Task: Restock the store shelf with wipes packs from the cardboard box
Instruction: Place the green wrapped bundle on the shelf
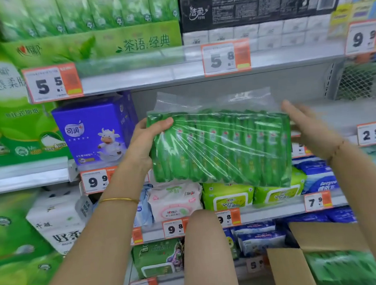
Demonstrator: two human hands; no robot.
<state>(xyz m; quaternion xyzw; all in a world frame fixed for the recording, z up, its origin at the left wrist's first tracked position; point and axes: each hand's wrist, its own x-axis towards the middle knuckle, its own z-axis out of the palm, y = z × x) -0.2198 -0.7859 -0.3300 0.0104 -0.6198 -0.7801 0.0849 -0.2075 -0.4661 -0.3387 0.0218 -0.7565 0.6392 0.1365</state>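
Beside wipes pack [221, 149], upraised hands [145, 143] [308, 129]

The cardboard box [287, 271] is cut off by the lower frame edge, the right hand [308, 129] is motion-blurred, and most fingers of the left hand [147, 143] are hidden behind the wipes bundle [221, 149].

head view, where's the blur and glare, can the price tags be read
Head view: the right hand is smeared by motion, the left hand gripping the green wipes bundle is sharper; head view: white glare streaks cross the bundle's clear wrap; head view: big digits on the 5.8 price tag read, small print does not; head view: the cardboard box low right is soft.
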